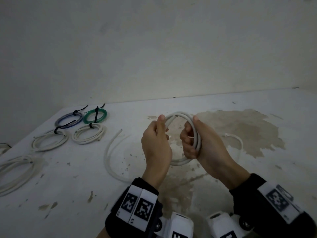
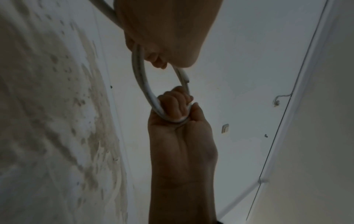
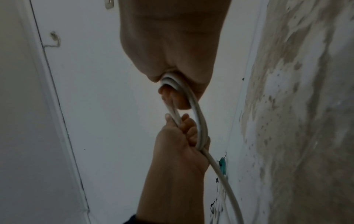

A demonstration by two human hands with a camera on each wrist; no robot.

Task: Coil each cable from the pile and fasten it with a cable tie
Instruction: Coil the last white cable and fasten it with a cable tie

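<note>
Both hands hold one white cable coil up above the stained tabletop. The right hand has its fingers curled through the loop, clenched round the bundled turns on the coil's right side. The left hand grips the coil's left side, its thumb lying up along the strand at the top. From the left hand the cable's loose tail drops to the tabletop and curves away to the left of that hand, ending in a cut tip.

Farther left of the left hand lie finished coils: a blue coil and a green coil, each bound with a black cable tie, and nearer, two white tied coils. Another loose white cable bundle sits at the far left edge. Beyond the right hand, a thin white cable tie rests on the brown stain.

Wristbands carry black-and-white square marker tags; no writing on them can be read.
</note>
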